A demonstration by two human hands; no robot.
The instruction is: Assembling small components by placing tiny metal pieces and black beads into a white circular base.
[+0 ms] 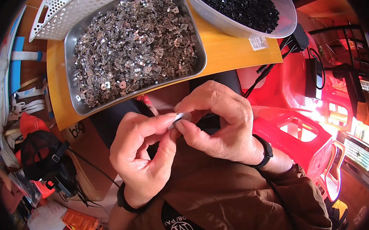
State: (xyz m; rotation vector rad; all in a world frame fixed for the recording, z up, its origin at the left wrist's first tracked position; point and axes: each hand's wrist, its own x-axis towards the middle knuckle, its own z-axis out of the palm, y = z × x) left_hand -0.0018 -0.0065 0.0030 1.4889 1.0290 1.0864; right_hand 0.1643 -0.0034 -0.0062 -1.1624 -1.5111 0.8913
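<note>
piece, small, flat, whitish, material unclear, sat pinched between the bare left hand and bare right hand, near the rectangular silver metal tray; slackened grip could have dropped it, uneven pressure bent it.

Room for the hands: right front of tabletop
Metal tray blocks the left; plastic basin stands behind.

Two hands, one tray, perhaps one piece.
</note>
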